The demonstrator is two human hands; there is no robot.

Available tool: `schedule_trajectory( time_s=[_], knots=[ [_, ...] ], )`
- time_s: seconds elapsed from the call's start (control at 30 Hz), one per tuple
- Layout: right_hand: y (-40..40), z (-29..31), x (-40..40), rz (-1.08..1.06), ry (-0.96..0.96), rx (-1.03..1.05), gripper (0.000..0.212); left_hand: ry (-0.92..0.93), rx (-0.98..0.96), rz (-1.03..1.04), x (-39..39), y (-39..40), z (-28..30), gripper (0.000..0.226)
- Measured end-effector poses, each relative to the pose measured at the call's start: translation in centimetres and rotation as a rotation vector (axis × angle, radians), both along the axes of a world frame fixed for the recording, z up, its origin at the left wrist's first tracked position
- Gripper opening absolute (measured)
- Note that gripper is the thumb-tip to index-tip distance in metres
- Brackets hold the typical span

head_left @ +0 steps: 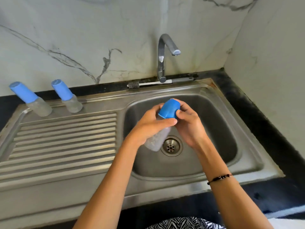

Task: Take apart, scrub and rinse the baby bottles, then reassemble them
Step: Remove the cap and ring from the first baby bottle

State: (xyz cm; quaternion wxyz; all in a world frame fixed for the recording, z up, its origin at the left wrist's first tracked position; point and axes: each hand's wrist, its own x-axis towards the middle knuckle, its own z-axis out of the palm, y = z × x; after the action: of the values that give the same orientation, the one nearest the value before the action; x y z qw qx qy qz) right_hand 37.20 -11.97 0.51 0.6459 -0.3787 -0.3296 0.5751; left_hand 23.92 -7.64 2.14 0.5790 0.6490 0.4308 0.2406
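Over the steel sink basin (214, 126) I hold a clear baby bottle (156, 139) tilted, its blue cap (169, 109) pointing up and away. My left hand (151, 124) grips the bottle's body just below the cap. My right hand (188, 124) curls its fingers round the blue cap. Two more capped baby bottles stand upright on the drainboard at the back left, one (31, 100) further left and one (66, 96) to its right. A bottle brush (158, 83) lies along the sink's back rim behind the tap.
The tap (165, 55) rises behind the basin with its spout over it; no water shows. The drain (171, 145) sits just under the bottle's base. A ribbed drainboard (66, 138) spreads to the left. Black countertop (257, 113) and marble walls border the sink.
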Motion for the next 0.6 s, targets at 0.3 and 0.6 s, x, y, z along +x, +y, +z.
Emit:
schedule_trajectory(
  time_s=[0.3, 0.6],
  knots=[
    [-0.4, -0.3, 4.8, -0.205, -0.075, -0.352, 0.019, 0.538, 0.219, 0.078, 9.0, -3.0, -1.0, 0.094],
    [3.1, -0.7, 9.3, -0.116, 0.439, -0.366, 0.002, -0.100, -0.467, 0.157, 6.2, -1.9, -3.3, 0.080]
  ],
)
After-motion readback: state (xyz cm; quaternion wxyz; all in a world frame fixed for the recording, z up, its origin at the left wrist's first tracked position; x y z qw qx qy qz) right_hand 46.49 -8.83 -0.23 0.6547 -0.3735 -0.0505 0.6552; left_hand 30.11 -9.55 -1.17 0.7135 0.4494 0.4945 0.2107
